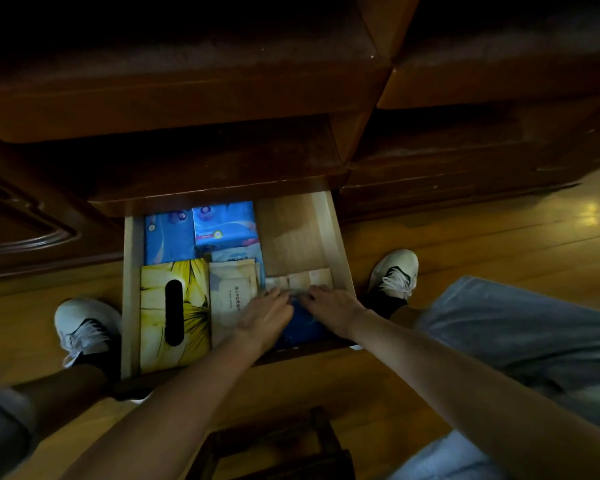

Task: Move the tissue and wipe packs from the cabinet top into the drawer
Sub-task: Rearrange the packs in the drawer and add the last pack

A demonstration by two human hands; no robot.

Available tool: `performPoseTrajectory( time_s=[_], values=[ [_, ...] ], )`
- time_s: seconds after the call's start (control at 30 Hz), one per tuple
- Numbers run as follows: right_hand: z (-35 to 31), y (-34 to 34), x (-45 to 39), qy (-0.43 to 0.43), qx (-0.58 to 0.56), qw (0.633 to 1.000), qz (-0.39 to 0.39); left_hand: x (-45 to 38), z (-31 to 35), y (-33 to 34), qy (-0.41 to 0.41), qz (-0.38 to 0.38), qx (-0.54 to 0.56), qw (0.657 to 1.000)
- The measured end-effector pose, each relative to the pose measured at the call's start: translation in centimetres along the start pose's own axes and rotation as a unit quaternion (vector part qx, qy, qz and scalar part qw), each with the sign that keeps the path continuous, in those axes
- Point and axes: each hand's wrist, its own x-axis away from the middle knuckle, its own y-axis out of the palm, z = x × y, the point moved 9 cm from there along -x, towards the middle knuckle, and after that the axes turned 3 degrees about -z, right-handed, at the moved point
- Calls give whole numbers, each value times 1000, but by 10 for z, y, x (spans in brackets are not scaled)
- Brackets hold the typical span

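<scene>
Left hand: my left hand (267, 315) is lying palm down over the dark blue soft pack (303, 325) at the drawer's front right corner, fingers curled onto its far edge and pressing it.
Right hand: my right hand (329, 308) is touching the same pack from the right, fingertips bent onto its top edge; whether it is gripping or only pushing, I cannot tell.
Drawer: the pale wooden drawer (329, 233) is standing pulled out of the dark brown cabinet (187, 98).
Already inside: a yellow flower-print tissue box (191, 306) is filling the front left corner, a beige paper-wrapped wipe pack (232, 292) is lying just beside it, and two blue plastic tissue packs (201, 233) are sitting along the back edge.
Progress: I am judging the work as nearly finished, with this pack being settled in.
Left to do: the cabinet top is out of view, so I cannot tell what is waiting there.
</scene>
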Motion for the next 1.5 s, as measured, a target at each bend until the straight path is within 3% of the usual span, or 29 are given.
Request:
performPoseTrajectory(
  time_s=[0.2,0.3,0.37,0.43,0.53,0.63,0.7,0.8,1.03,1.3,1.5],
  values=[
    [0,-1,-2,29,-19,999,-4,3,-3,3,-27,-24,105,994],
    [-1,-6,8,41,-48,997,-54,15,-13,-1,-26,-56,217,974],
    [-5,-13,19,42,-55,993,-94,34,-22,-8,-16,-38,297,954],
    [-11,-21,31,47,-28,991,-120,61,-39,-22,-10,43,331,942],
    [-19,-34,45,63,31,994,-88,112,-79,-25,-65,156,227,959],
    [-30,-54,57,55,52,996,44,162,-115,8,-145,84,162,972],
    [-41,-50,62,16,25,996,81,185,-117,32,-137,-3,154,979],
    [-59,-22,59,-29,51,998,30,198,-101,57,-122,-82,115,982],
    [-65,-8,45,-7,128,991,-46,193,-91,50,-124,-25,50,991],
    [-48,-49,66,-1,75,997,21,203,-108,18,-136,75,124,980],
    [-29,-69,64,18,68,996,56,193,-125,9,-152,95,113,977]
  ],
)
